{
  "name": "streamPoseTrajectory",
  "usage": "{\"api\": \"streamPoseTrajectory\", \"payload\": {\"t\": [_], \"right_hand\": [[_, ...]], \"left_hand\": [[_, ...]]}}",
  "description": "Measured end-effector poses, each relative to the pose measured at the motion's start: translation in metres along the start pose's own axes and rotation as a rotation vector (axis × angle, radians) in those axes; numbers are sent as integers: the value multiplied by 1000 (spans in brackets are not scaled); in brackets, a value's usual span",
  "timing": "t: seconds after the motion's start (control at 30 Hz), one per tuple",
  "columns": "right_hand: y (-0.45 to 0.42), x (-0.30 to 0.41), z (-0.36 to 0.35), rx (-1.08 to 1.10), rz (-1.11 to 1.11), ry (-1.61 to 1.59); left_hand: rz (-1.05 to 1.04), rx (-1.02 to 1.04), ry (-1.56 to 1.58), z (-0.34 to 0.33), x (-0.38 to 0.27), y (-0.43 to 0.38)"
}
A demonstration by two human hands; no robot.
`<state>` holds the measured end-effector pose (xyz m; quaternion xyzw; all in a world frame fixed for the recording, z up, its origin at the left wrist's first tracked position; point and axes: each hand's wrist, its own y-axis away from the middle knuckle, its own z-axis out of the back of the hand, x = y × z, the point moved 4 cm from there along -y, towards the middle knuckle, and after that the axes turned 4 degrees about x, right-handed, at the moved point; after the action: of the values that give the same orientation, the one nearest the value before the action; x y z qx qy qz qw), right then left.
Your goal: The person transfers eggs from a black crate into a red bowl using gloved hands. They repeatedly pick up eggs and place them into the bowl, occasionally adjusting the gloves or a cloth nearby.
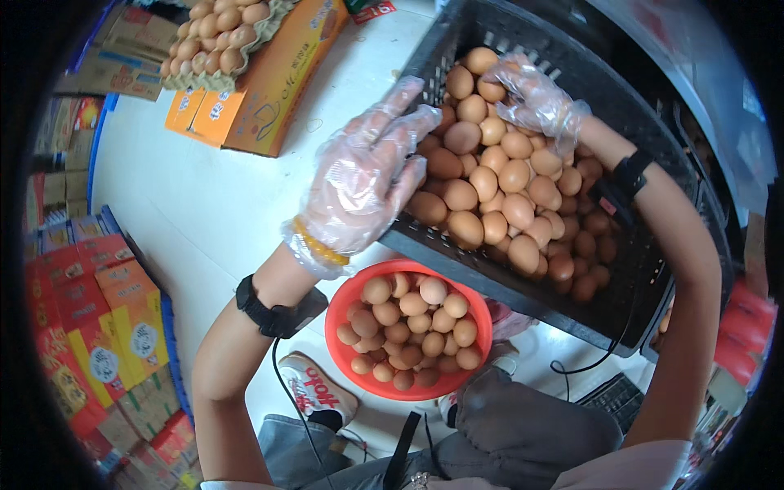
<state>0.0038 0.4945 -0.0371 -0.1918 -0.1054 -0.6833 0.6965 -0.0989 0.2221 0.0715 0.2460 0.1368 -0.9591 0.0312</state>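
Brown eggs (484, 184) lie heaped in a black plastic crate (490, 278). My left hand (367, 171), in a clear plastic glove, rests at the crate's left edge, fingers apart, with no egg visible in it. At the far end of the crate my right hand (539, 98), gloved too, reaches over the heap with its fingertips at an egg (490, 89); whether it grips that egg cannot be told. Below the crate, a round red plastic basin (334, 343) holds many more eggs (413, 303) between my feet.
An egg tray of pulp (242, 64) full of eggs stands on an orange carton (263, 116) at the upper left. Stacked coloured boxes (104, 318) line the left side. A black cable (288, 373) hangs from my left wrist device. Red packages (744, 331) are at the right.
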Motion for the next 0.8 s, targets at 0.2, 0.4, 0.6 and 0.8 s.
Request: {"api": "streamPoseTrajectory", "payload": {"t": [0.2,0.4,0.6,0.8], "right_hand": [[-16,60,7,23,-194,83],[-13,55,-3,172,-200,451],[-30,45,-1,490,-346,715],[-33,21,-6,600,-434,624]], "left_hand": [[-70,-261,-24,7,2,40],[49,-58,189,30,-54,139],[109,-20,326,31,-54,195],[21,-37,391,33,-71,188]]}}
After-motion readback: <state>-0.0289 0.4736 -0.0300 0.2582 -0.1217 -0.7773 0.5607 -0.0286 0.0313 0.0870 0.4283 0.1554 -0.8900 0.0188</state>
